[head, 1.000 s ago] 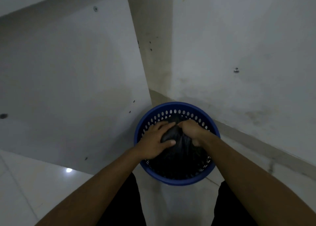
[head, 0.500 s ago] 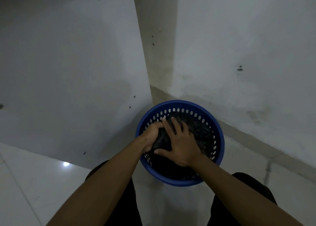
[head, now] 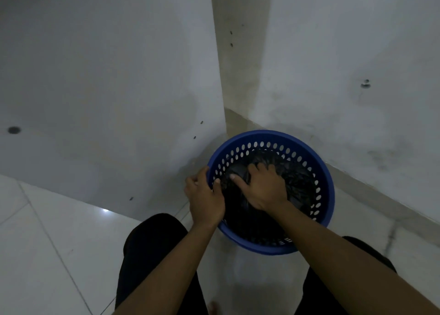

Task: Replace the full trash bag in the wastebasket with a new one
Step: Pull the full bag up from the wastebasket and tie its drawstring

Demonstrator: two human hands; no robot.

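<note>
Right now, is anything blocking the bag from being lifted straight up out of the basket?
Nothing visible blocks it. The black bag sits in the open blue basket with no lid above. The right hand is on the bag's gathered top; the left hand is at the basket's left rim.
</note>
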